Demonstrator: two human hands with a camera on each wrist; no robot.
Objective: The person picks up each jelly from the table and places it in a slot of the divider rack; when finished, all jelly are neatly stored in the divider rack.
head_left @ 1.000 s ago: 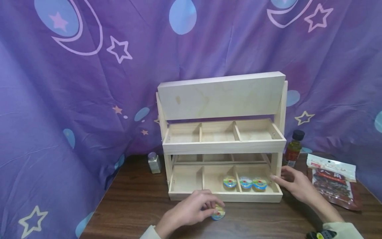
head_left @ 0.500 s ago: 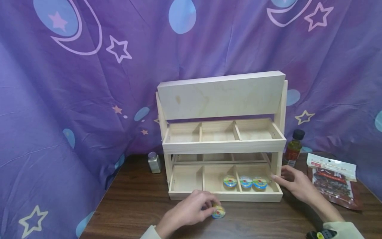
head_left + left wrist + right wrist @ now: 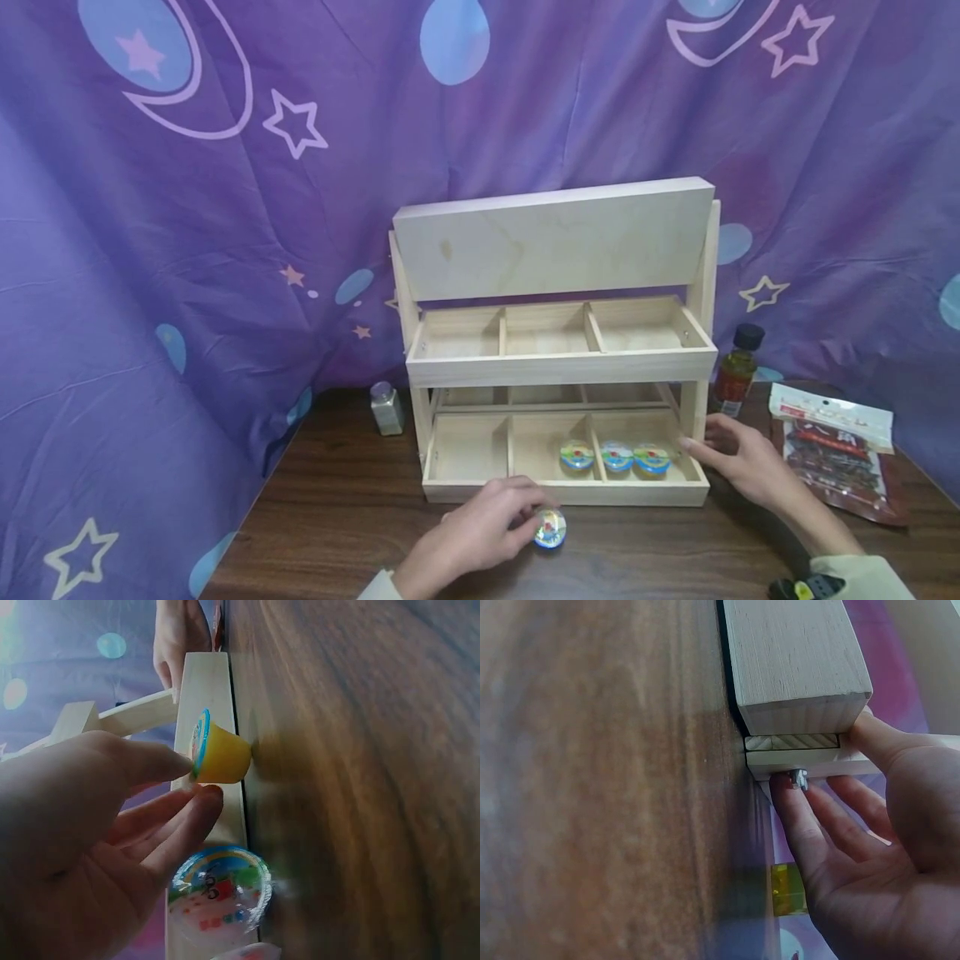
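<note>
With thumb and fingertips at its rim, my left hand (image 3: 491,523) pinches a small jelly cup (image 3: 551,528) at the table in front of the rack. The left wrist view shows its yellow body (image 3: 225,756) and blue rim. Another jelly cup (image 3: 220,892), pinkish with a printed lid, appears beside the fingers there; the hand hides it in the head view. My right hand (image 3: 742,461) grips the lower right side of the wooden rack (image 3: 562,371), thumb on one face and fingers behind, near a metal bolt (image 3: 799,778). Three jelly cups (image 3: 617,457) sit in its lower tray.
Right of the rack stand a dark-capped bottle (image 3: 737,371) and a bag of dried spice (image 3: 832,454). A small shaker jar (image 3: 387,408) is at its left. Behind hangs a purple curtain (image 3: 337,208). The brown table (image 3: 322,500) runs under everything.
The jelly cup at my left fingertips has turned so its lid faces the head camera more, and more of it shows. My right hand has stayed on the rack.
</note>
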